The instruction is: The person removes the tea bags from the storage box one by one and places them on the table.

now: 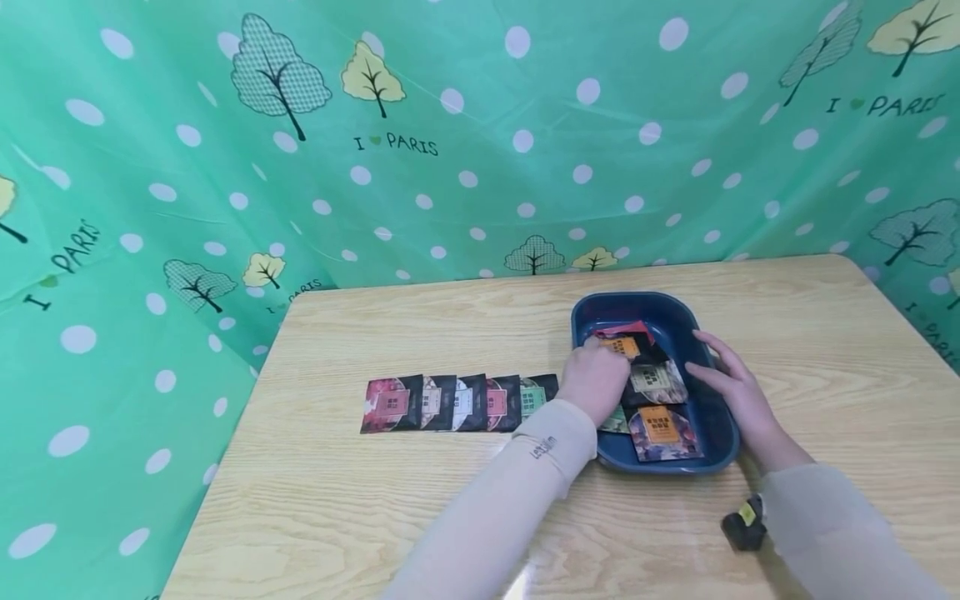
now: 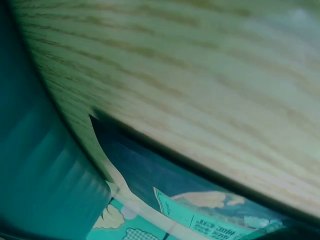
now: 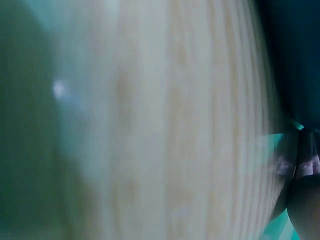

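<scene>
A dark blue plastic basin [image 1: 716, 446] holds several small flat printed packets, among them one with an orange label [image 1: 664, 433] and one with a pale label [image 1: 660, 383]. My left hand [image 1: 597, 379] reaches over the basin's left side with bent fingers, right at another orange-labelled packet [image 1: 622, 347]; its fingertips are hidden, so I cannot tell whether they pinch it. A red packet [image 1: 637, 328] shows behind that one. My right hand [image 1: 738, 396] rests at the basin's right rim, fingers extended over the edge.
Left of the basin, several packets lie in an overlapping row, from a red-labelled one [image 1: 392, 404] to a green-labelled one [image 1: 534, 397]. A small black object with a yellow-green mark [image 1: 745, 525] is by the right sleeve. A green patterned cloth [image 1: 480, 192] hangs behind the wooden table [image 1: 315, 517].
</scene>
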`<action>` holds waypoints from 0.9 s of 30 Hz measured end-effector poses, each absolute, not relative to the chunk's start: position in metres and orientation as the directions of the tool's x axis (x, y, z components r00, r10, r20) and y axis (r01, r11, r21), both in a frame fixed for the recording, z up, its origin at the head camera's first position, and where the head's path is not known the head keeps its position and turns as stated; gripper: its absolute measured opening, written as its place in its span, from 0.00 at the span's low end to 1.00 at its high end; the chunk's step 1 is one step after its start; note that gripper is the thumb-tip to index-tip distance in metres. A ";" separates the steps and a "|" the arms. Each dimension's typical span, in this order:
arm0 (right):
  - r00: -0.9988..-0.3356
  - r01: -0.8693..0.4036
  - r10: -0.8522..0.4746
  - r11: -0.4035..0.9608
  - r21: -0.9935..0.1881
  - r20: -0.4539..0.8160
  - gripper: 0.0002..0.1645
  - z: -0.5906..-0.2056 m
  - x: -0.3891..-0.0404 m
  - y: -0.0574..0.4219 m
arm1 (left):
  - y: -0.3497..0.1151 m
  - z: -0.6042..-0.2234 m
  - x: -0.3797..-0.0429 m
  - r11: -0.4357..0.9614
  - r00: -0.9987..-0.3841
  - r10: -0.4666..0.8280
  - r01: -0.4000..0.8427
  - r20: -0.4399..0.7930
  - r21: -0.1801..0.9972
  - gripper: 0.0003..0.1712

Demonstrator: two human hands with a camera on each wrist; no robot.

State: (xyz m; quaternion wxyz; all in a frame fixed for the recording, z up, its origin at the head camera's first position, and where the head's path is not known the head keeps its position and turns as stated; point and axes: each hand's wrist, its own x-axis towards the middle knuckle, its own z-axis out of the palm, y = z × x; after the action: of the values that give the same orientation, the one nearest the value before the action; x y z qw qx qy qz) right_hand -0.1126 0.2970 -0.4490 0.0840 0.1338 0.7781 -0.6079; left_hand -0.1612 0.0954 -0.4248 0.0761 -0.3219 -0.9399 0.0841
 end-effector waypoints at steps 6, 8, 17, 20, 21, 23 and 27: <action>-0.948 0.317 0.113 0.224 -0.922 -0.299 0.39 -0.449 -0.114 0.297 | 0.094 -0.422 -0.160 0.783 -0.779 0.617 0.595 0.109 -0.183 0.14; -0.945 0.326 0.114 0.216 -0.920 -0.308 0.39 -0.449 -0.113 0.297 | 0.093 -0.421 -0.160 0.787 -0.776 0.615 0.595 0.138 -0.162 0.15; -0.939 0.340 0.116 0.191 -0.921 -0.323 0.39 -0.449 -0.113 0.297 | 0.090 -0.420 -0.158 0.766 -0.719 0.630 0.638 0.294 -0.079 0.14; -0.938 0.345 0.120 0.194 -0.918 -0.327 0.40 -0.449 -0.113 0.297 | 0.088 -0.419 -0.159 0.739 -0.701 0.650 0.673 0.294 -0.032 0.13; -0.937 0.345 0.119 0.193 -0.918 -0.327 0.40 -0.449 -0.113 0.296 | 0.087 -0.419 -0.159 0.733 -0.699 0.651 0.680 0.294 -0.008 0.13; -0.937 0.346 0.123 0.190 -0.919 -0.327 0.39 -0.449 -0.112 0.296 | 0.085 -0.419 -0.160 0.722 -0.699 0.653 0.691 0.292 0.037 0.13; -0.938 0.342 0.132 0.182 -0.922 -0.321 0.39 -0.448 -0.112 0.294 | 0.082 -0.419 -0.161 0.703 -0.693 0.658 0.705 0.294 0.087 0.12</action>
State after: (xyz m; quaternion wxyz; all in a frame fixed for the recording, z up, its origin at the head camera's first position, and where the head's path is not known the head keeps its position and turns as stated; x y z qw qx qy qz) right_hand -0.1119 0.2939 -0.4480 0.0845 0.1549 0.7641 -0.6205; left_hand -0.1607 0.0821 -0.4189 0.1212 -0.3726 -0.9149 -0.0970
